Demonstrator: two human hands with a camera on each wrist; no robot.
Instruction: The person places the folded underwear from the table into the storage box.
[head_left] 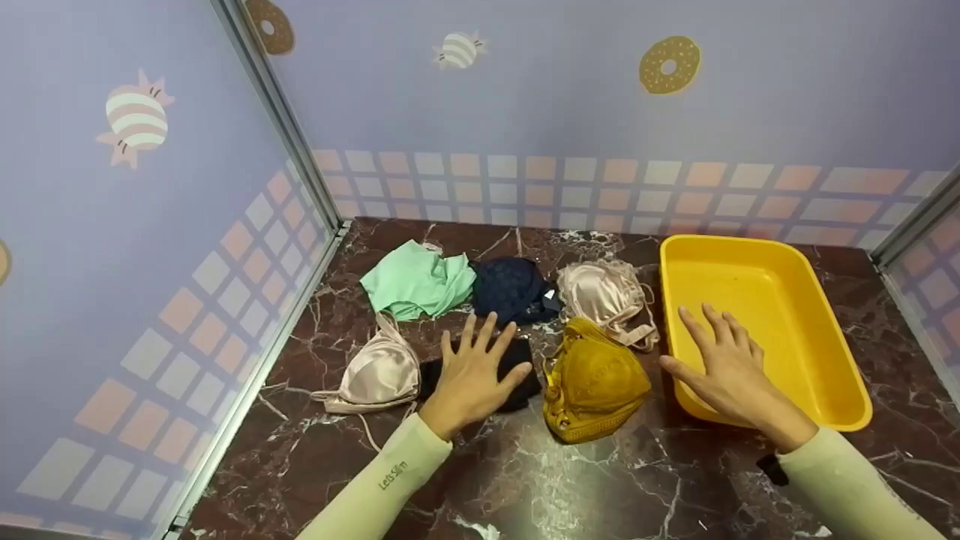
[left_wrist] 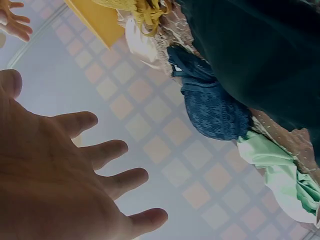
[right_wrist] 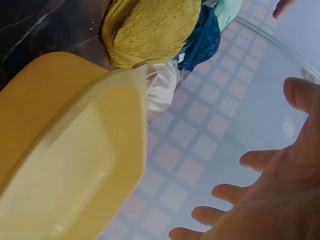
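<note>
My left hand (head_left: 474,375) is spread with straight fingers above a folded black cloth item (head_left: 517,379); the left wrist view shows it holding nothing. Fingers apart, my right hand (head_left: 727,367) hovers over the left side of a yellow plastic basin (head_left: 795,337). Between the hands lies a mustard bra (head_left: 600,382). A champagne satin bra (head_left: 381,373) is left of the black item. Behind them, from left to right, are a mint green garment (head_left: 420,281), a navy lace bra (head_left: 510,289) and a pale satin bra with lace trim (head_left: 600,291).
Everything lies on a dark marbled tabletop (head_left: 592,495). Lilac panels with printed squares enclose it: a back wall (head_left: 525,97), a left wall (head_left: 90,262) and a right wall partly in view. Metal strips run along the left panel's edges.
</note>
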